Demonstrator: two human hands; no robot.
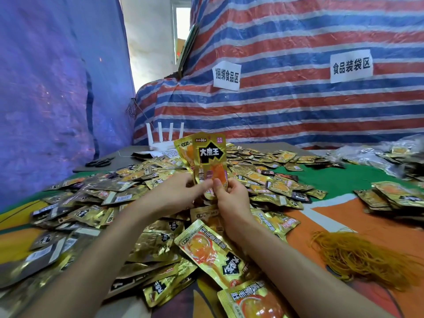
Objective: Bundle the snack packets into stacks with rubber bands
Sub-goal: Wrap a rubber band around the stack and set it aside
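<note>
- The left hand (181,191) and the right hand (231,196) meet at the centre of the frame. Both grip the lower end of a few gold snack packets (210,157), held upright above the desk.
- The right hand's thumb presses on the front packet with the fingers curled behind; the left hand pinches the same end from the left side.
- A loose heap of packets (91,203) covers the desk (344,180) across the left and centre — some face up, some face down.
- A tangle of yellow-brown rubber bands (358,255) lies at lower right, apart from the heap.
- Flat stacks of packets (394,196) sit at the right edge; whether bands hold them cannot be told.
- Black scissors (99,162) and a white router (164,138) sit at the far left end of the desk.
- A red, white and blue striped tarp (298,111) with two paper labels (227,75) fills the upper right — a blue tarp (46,88) the upper left.
</note>
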